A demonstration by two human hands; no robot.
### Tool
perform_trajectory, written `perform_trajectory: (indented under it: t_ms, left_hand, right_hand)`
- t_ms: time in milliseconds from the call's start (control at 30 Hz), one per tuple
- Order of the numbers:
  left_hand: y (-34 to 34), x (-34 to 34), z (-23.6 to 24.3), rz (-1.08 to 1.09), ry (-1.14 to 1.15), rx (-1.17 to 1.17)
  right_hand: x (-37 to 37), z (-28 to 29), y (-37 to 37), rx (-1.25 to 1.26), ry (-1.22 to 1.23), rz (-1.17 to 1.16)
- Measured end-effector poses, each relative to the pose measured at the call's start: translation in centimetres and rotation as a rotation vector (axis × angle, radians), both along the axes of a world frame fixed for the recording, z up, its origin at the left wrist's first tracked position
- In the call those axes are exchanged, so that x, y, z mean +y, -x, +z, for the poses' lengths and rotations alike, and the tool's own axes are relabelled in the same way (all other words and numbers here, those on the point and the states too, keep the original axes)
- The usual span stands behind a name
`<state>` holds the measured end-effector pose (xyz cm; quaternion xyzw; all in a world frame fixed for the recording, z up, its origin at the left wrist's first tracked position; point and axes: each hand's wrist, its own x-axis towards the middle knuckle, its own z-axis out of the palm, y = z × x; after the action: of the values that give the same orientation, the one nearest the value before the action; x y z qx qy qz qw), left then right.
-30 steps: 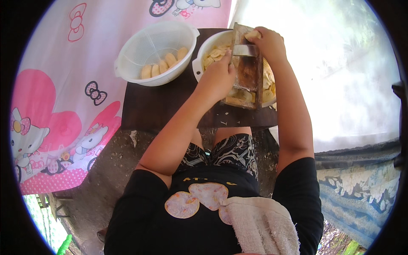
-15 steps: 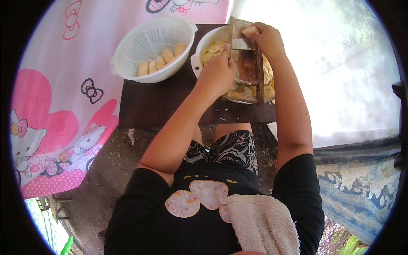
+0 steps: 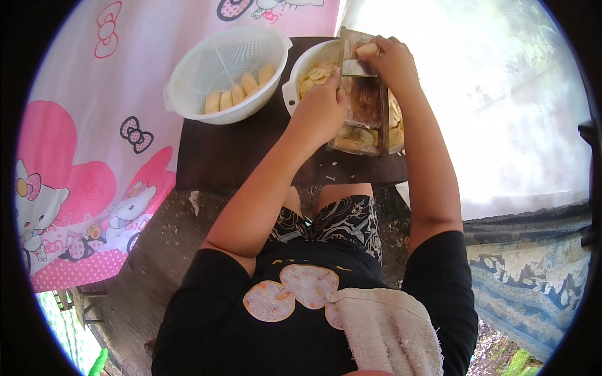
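My left hand (image 3: 318,111) is wrapped round the left side of a worn wooden slicer (image 3: 365,103) with a metal blade (image 3: 360,67). My right hand (image 3: 395,66) has its fingers closed on a pale peeled banana (image 3: 367,51) at the slicer's far end, just beyond the blade. The slicer lies slanted over a white bowl (image 3: 291,91), where pale banana slices (image 3: 311,78) show at both sides; the slicer hides the middle.
A white mesh colander (image 3: 188,84) with several peeled bananas (image 3: 238,94) stands left on the dark table (image 3: 238,156). Pink patterned sheeting (image 3: 88,138) hangs at the left, pale sheeting (image 3: 514,125) at the right. A towel (image 3: 376,319) lies on my black shirt.
Over the last second the table and bowls have moved slightly up in view. Both hands keep their grips, with only small shifts of my right fingers and the banana over the slicer.
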<state>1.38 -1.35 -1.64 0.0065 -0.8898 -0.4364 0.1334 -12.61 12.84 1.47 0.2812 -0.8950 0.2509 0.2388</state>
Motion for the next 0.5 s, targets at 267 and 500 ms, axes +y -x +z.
perform_trajectory:
  t_ms: [267, 500]
  left_hand:
    - [-0.2, 0.5, 0.2, 0.041, -0.051, 0.044]
    - [0.2, 0.1, -0.6, 0.018, -0.04, 0.044]
  right_hand:
    - [2.4, 1.5, -8.9, -0.065, -0.085, 0.066]
    - [0.7, 0.6, -4.1, -0.141, -0.019, -0.029]
